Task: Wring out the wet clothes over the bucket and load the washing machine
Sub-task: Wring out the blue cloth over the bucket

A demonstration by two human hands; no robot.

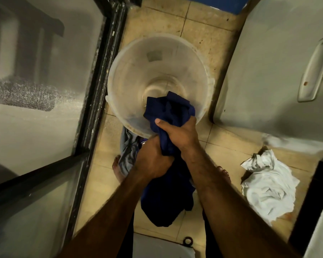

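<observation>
A dark blue wet garment (pixel 169 108) is bunched over the near rim of a translucent plastic bucket (pixel 138 75) that stands on the tiled floor. My right hand (pixel 179 133) grips the garment's upper part above the rim. Just below it, my left hand (pixel 153 161) grips the twisted middle of the same garment. The garment's loose end hangs down between my arms. The bucket holds a little water at the bottom. A grey appliance (pixel 280 67), possibly the washing machine, stands at the right.
A crumpled white cloth (pixel 268 185) lies on the floor at the right. A grey garment (pixel 127 149) lies by the bucket's near side next to my bare foot. A glass door with a dark frame (pixel 99 81) runs along the left.
</observation>
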